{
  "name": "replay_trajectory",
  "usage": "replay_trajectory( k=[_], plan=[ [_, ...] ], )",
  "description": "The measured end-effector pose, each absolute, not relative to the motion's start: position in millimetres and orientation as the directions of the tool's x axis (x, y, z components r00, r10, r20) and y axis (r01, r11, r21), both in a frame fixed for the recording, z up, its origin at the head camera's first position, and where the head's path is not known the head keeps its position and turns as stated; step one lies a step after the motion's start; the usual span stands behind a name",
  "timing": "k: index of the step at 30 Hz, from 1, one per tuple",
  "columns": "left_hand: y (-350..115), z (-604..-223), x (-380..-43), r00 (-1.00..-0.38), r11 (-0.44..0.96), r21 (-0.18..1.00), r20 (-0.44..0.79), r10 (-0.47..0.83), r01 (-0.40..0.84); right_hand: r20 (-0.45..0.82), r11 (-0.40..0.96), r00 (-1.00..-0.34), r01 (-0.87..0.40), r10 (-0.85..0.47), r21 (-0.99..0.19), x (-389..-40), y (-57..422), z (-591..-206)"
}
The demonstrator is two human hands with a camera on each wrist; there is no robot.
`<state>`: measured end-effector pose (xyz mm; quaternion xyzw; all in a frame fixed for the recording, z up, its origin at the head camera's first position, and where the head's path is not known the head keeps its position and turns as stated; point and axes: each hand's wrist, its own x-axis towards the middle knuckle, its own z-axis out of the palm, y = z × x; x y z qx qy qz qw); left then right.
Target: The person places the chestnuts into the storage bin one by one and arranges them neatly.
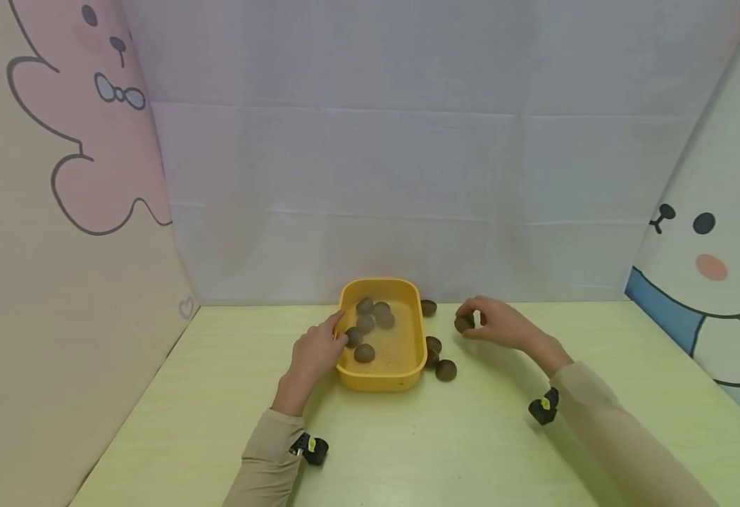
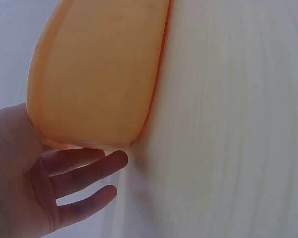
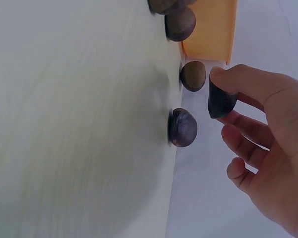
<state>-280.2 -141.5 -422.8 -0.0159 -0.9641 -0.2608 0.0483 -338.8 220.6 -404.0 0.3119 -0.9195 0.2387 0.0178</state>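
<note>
A yellow plastic basin (image 1: 382, 382) stands at the back of the table with several brown, rounded chestnuts (image 1: 364, 353) in it. At its left side my left hand (image 1: 316, 351) grips the rim; the left wrist view shows fingers against the outside of the basin wall (image 2: 99, 74), while the thumb is out of sight there. To the right of the basin, my right hand (image 1: 495, 322) pinches one dark chestnut (image 3: 222, 99) between thumb and fingers. It looks slightly raised off the table in the right wrist view, close to two other chestnuts, one brown (image 3: 192, 76) and one darker (image 3: 184, 127).
Loose chestnuts (image 1: 446, 370) lie along the basin's right side, and another (image 1: 429, 308) sits by its far right corner. A pale curtain (image 1: 408, 176) hangs behind the pale yellow-green table (image 1: 382, 451). Panels with cartoon animals stand on both sides.
</note>
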Motion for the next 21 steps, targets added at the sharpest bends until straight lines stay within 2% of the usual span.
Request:
replay_trajectory(
  k=[8, 15, 21],
  plan=[
    [-142, -424, -281, -0.994, 0.862, 0.504, 0.114, 0.003, 0.06, 0.244, 0.664, -0.765, -0.64, -0.596, -0.385, -336, 201, -388],
    [-142, -424, -281, -0.994, 0.859, 0.509, 0.108, 0.004, 0.058, 0.233, 0.657, -0.771, -0.63, -0.593, -0.414, -336, 183, -375],
    [-142, -424, -281, -0.995, 0.852, 0.521, 0.104, 0.007, 0.061, 0.27, 0.655, -0.746, -0.664, -0.609, -0.361, -337, 167, -368]
  ],
)
